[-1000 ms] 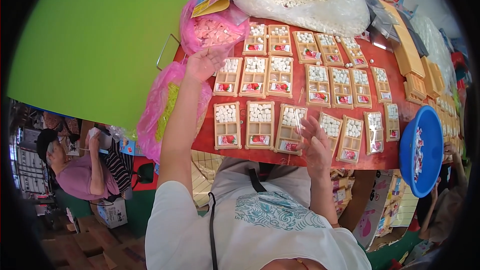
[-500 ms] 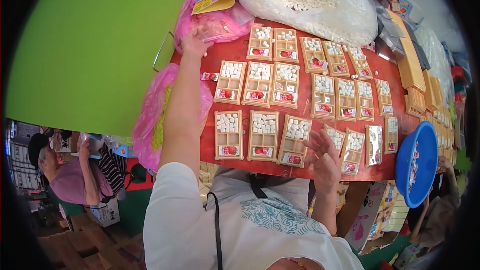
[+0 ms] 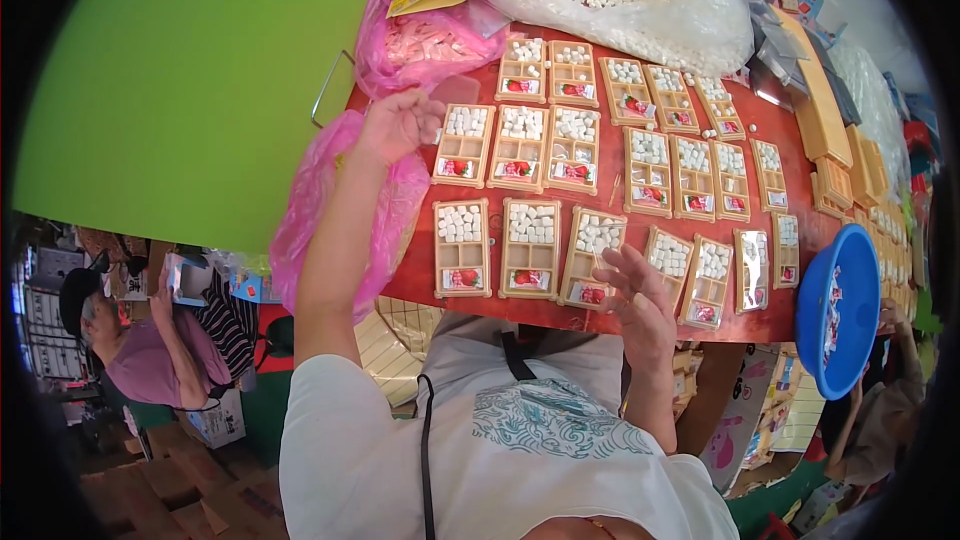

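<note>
My left hand [image 3: 400, 125] is above the table between two pink plastic bags. Its fingers are curled together near the corner of a wooden-coloured compartment tray [image 3: 463, 145]; whatever they hold is too small to make out. Just beyond it, the far pink bag [image 3: 430, 45] lies open with pinkish pieces inside. My right hand [image 3: 645, 305] is open, fingers apart, at the front edge over the lower end of another tray [image 3: 592, 260]. Each tray carries small white cubes at its far end and a packet with a strawberry picture at its near end.
More filled trays [image 3: 530, 250] stand in rows on the red table. A large clear bag of white pieces [image 3: 600, 0] lies at the back. The nearer pink bag [image 3: 320, 210] sits at left by a green board [image 3: 180, 80]. A blue basin [image 3: 838, 310] holds small packets at right.
My left hand has drawn back from the far pink bag toward me, its fingers curling. The right hand stays open, shifted slightly. The view has tilted a little.
</note>
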A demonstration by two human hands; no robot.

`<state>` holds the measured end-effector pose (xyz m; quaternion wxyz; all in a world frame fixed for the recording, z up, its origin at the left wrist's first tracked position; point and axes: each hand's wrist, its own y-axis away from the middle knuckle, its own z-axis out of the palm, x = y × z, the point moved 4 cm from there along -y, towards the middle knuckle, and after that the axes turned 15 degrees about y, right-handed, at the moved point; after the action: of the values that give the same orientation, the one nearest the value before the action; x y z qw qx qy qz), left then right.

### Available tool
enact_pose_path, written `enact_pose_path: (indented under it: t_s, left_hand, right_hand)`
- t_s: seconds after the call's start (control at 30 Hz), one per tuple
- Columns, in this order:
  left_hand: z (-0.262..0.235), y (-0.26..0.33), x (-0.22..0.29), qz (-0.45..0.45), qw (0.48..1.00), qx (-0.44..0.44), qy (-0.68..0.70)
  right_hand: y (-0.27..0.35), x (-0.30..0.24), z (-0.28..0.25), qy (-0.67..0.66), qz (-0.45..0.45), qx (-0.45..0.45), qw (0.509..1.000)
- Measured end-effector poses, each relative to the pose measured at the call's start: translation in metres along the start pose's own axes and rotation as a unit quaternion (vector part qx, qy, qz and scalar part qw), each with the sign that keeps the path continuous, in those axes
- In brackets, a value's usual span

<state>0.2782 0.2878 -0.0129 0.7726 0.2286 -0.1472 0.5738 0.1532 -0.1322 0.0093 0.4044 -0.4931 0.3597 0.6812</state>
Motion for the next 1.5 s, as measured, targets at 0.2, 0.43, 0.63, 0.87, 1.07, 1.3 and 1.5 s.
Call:
enact_pose_path:
  t_s: [0.2, 0.43, 0.63, 0.87, 1.07, 1.3, 1.5]
  left_hand:
    - [-0.004, 0.006, -0.022, -0.025, 0.999, 0.011, -0.017]
    - [-0.019, 0.009, -0.025, -0.028, 0.985, 0.163, -0.058]
    - [-0.027, 0.017, -0.028, 0.021, 0.963, 0.244, -0.116]
    - [0.002, 0.027, -0.036, 0.101, 0.906, 0.328, -0.248]
    - [0.014, 0.03, -0.042, 0.169, 0.838, 0.36, -0.372]
    - [0.022, 0.027, -0.057, 0.222, 0.633, 0.36, -0.648]
    - [0.039, 0.014, -0.092, 0.241, 0.456, 0.24, -0.823]
  right_hand:
    - [0.013, -0.004, 0.007, 0.003, 0.02, -0.021, 1.0]
    - [0.024, -0.006, 0.008, 0.001, 0.026, -0.023, 0.999]
    - [0.029, -0.007, 0.01, 0.007, 0.008, -0.039, 0.999]
    - [0.033, -0.006, 0.008, 0.005, -0.001, -0.043, 0.999]
    - [0.035, -0.005, 0.006, 0.002, -0.006, -0.051, 0.999]
    - [0.039, -0.003, 0.004, 0.002, -0.009, -0.05, 0.999]
    - [0.04, -0.002, 0.008, 0.005, 0.015, -0.043, 0.999]
